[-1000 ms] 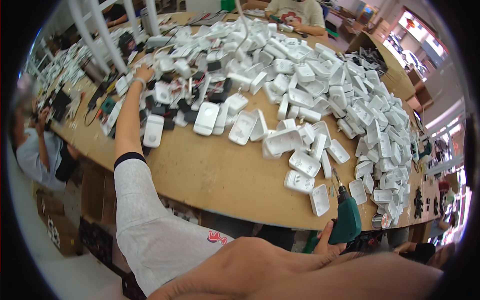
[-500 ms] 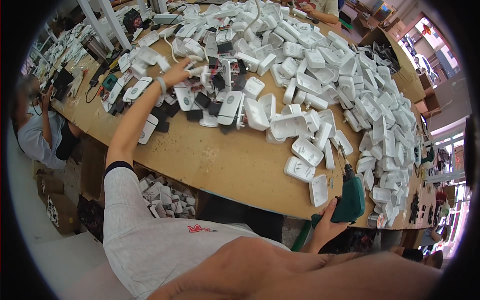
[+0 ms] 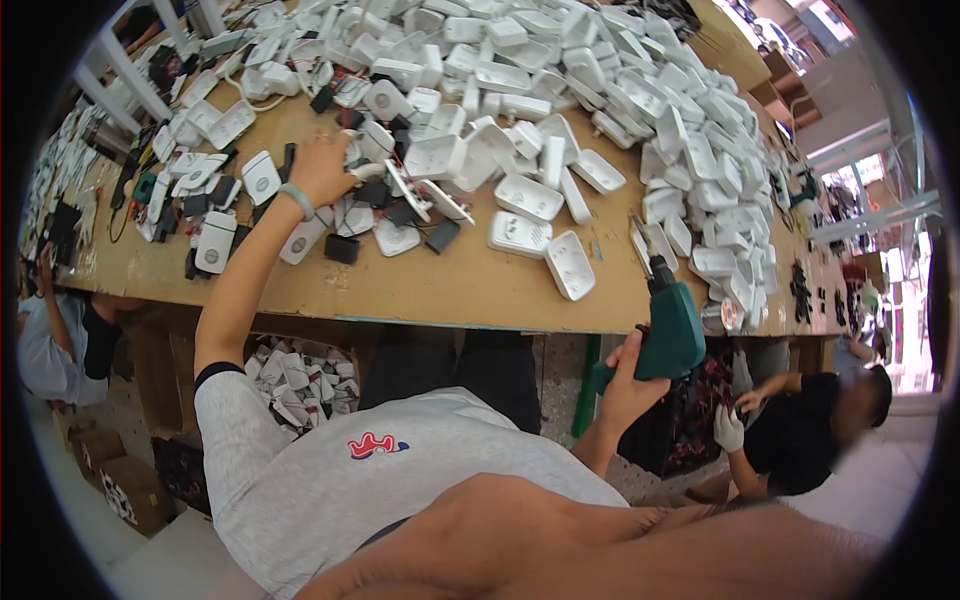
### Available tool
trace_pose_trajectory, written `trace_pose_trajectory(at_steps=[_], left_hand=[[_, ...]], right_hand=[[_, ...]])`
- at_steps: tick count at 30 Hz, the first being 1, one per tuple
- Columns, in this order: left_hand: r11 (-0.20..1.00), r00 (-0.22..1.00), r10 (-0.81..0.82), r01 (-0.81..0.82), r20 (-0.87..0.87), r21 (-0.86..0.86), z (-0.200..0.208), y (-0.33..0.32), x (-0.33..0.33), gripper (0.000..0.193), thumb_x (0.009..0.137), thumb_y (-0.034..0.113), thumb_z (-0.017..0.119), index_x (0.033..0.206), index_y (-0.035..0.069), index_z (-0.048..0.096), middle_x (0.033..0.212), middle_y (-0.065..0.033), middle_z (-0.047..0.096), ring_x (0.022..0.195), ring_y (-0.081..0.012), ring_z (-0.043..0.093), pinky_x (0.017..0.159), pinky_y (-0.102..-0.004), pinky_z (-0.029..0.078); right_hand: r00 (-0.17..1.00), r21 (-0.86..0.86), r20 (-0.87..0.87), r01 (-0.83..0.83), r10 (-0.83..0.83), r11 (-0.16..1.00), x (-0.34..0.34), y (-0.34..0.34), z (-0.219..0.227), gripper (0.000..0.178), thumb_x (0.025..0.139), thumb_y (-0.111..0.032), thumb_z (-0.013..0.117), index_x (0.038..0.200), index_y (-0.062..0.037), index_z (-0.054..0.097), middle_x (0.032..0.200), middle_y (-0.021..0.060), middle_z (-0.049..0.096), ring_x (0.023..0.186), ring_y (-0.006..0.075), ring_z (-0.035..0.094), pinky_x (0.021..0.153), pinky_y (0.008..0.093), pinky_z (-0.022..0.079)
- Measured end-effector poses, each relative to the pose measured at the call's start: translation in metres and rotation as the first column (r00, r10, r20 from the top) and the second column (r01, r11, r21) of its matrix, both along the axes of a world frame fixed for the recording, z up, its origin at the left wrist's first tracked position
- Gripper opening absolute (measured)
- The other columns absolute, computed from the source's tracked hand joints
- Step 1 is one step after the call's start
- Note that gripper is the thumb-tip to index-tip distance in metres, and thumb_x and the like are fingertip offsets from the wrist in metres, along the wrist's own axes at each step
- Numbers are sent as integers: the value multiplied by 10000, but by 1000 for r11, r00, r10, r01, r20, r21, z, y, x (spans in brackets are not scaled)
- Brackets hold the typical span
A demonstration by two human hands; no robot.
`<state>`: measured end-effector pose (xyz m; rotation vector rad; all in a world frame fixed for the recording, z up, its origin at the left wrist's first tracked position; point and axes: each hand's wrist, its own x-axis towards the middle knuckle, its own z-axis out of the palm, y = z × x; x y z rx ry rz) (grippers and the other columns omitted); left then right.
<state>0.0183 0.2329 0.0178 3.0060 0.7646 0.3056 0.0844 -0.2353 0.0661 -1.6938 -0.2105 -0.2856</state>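
Slanting lengthwise rightward toward the worktop's near edge, a white casing panel sits just right of the nearer left hand, whose fingers' grasp I cannot tell; the right hand curls round a green power screwdriver.

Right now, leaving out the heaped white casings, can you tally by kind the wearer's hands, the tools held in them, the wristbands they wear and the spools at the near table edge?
Hands: 2, left hand and right hand
Held tools: 1, green power tool in the right
Wristbands: 1, pale wristband
Spools: 1, small spool
Total: 5
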Motion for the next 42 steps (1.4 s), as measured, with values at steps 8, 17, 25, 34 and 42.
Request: trace_pose_trajectory(at_steps=[8,17,25,34,42], left_hand=[[945,931,-306,322,197,-52,49,-115,37,227,841,170,684,1034,54,663,1019,-144,665,1012,-344,592,888,-464,453],[721,631,-690,557,354,413,30,-229,12,202,734,137,666,917,53,642,966,-124,609,989,-282,604,787,-414,523],[841,797,-537,530,278,106,-28,-263,-6,168,805,210,684,853,58,632,937,-105,616,929,-265,605,728,-369,507],[974,947,173,-124,271,-189,4,-85,1,300,706,129,764,942,-3,634,878,-183,677,841,-357,668,710,-429,539],[760,746,369,101,554,-642,-11,-97,-29,147,842,-31,712,987,-15,697,851,-91,733,783,-140,710,668,-264,564]], right_hand=[[999,24,-38,-30,31,999,-2,-18,-8,217,958,-85,664,1120,49,609,725,32,584,539,74,499,494,231,406],[996,83,-89,38,-31,996,-22,-46,-16,256,961,-99,671,1145,67,608,652,25,553,529,76,476,501,248,370],[995,85,-96,-2,10,996,-22,-46,-16,250,966,-99,663,1150,61,607,640,17,545,531,77,477,515,248,378],[992,90,-80,-90,98,992,-19,-24,-13,211,955,-48,657,1128,58,600,808,68,615,535,80,498,489,237,400],[991,87,-110,-72,82,994,-24,-27,-14,217,951,-47,662,1126,61,597,786,65,601,533,79,490,492,235,393]])
